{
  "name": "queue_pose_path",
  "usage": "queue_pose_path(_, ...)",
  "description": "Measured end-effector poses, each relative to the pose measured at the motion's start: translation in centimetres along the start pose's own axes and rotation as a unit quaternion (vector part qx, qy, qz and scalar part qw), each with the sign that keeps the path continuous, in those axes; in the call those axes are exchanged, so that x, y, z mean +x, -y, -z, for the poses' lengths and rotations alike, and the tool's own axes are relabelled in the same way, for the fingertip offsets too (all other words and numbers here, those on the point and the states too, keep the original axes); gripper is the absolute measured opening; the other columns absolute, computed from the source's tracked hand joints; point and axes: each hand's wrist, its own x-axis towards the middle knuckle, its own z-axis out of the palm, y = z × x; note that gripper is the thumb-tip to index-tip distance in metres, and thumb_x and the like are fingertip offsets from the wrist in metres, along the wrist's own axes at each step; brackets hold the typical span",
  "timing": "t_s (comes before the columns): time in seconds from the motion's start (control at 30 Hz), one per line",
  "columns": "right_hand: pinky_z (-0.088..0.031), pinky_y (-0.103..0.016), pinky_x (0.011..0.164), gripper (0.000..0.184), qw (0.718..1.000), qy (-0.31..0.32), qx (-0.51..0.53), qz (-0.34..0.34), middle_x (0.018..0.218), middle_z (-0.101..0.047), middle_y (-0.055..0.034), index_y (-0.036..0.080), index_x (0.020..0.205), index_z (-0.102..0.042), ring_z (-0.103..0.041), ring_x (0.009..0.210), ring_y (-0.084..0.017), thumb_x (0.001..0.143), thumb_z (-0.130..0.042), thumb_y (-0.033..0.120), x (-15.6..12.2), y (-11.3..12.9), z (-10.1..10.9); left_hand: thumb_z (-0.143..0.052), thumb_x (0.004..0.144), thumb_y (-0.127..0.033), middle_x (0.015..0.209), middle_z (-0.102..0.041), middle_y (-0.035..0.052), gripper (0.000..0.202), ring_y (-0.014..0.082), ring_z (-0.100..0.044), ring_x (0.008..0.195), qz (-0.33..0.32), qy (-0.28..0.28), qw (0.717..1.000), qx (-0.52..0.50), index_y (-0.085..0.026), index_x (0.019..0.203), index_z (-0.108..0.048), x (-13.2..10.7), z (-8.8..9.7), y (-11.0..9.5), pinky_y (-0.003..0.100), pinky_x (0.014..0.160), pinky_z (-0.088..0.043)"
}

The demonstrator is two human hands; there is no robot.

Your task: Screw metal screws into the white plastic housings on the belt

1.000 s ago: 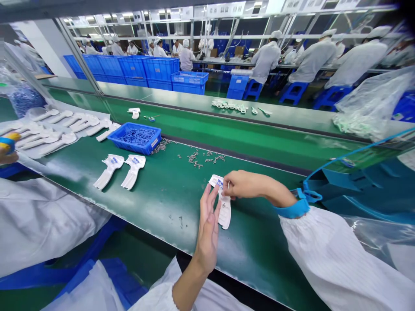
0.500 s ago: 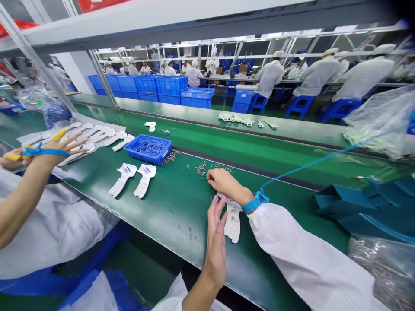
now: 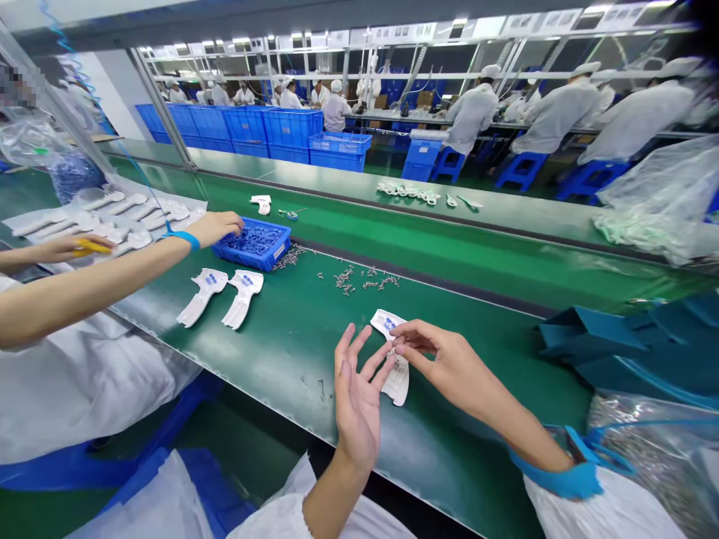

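Note:
A flat white part (image 3: 395, 370) with blue print at its wide end lies on the green belt in front of me. My left hand (image 3: 356, 397) stands upright beside it, fingers spread, holding nothing. My right hand (image 3: 443, 359) reaches over the part's top, thumb and forefinger pinched on a tiny silvery metal piece (image 3: 392, 350). The pinch sits just above the white part, and the fingers hide some of it. Two similar white parts (image 3: 220, 296) lie further left on the belt.
A co-worker's hand (image 3: 220, 227) reaches into a blue crate (image 3: 252, 256) of small blue parts. Loose metal bits (image 3: 359, 278) are scattered along the belt. A teal sheet (image 3: 595, 344) and a clear bag of metal parts (image 3: 651, 457) lie to my right.
My right hand has come back from the scattered metal bits to the white part, now pinching a small piece. The co-worker's arm has moved across to the blue crate.

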Motion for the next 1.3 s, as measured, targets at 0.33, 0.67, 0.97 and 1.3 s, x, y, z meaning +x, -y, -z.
queue_pose_path(0.33, -0.056, -0.033, 0.077, 0.026, 0.985, -0.001, 0.155, -0.071, 0.090, -0.071, -0.0049, 0.021, 0.097, -0.062, -0.069, 0.084, -0.021, 0.086, -0.064, 0.044, -0.4, -1.5, -1.3, -0.039, 0.102, -0.037, 0.147, -0.049, 0.0123, 0.044, 0.0293, -0.051, 0.134, -0.022, 0.019, 0.998, 0.049, -0.027, 0.145, -0.037, -0.1, 0.2, 0.4, 0.050, 0.116, -0.036)
queue_pose_path(0.67, -0.054, -0.034, 0.076, 0.032, 0.981, -0.018, 0.184, -0.060, 0.085, -0.071, -0.0045, 0.020, 0.096, -0.067, -0.067, 0.081, -0.021, 0.081, -0.069, 0.048, -0.4, -1.7, -1.1, -0.045, 0.101, -0.042, 0.147, -0.049, 0.0097, 0.043, 0.0257, -0.044, 0.139, -0.049, 0.056, 0.983, 0.165, -0.027, 0.141, -0.043, -0.7, 0.0, 0.6, 0.044, 0.116, -0.036)
queue_pose_path(0.97, -0.053, -0.034, 0.078, 0.043, 0.957, 0.023, 0.266, -0.110, 0.080, -0.070, -0.0025, 0.021, 0.093, -0.063, -0.067, 0.079, -0.019, 0.068, -0.081, 0.052, -1.0, -0.9, 0.5, -0.061, 0.094, -0.034, 0.113, -0.066, 0.0070, 0.027, 0.0207, -0.062, 0.103, -0.106, 0.016, 0.910, 0.400, -0.024, 0.119, -0.061, 0.0, 0.6, 0.4, 0.034, 0.090, -0.049)
queue_pose_path(1.3, -0.049, -0.030, 0.072, 0.036, 0.959, 0.060, 0.261, -0.095, 0.074, -0.067, -0.0014, 0.018, 0.079, -0.066, -0.062, 0.072, -0.016, 0.072, -0.078, 0.052, -0.9, -1.3, 0.3, -0.059, 0.094, -0.025, 0.100, -0.070, 0.0040, 0.031, 0.0192, -0.063, 0.093, -0.109, 0.050, 0.863, 0.490, -0.025, 0.125, -0.057, 0.5, 0.7, 0.0, 0.035, 0.086, -0.048)
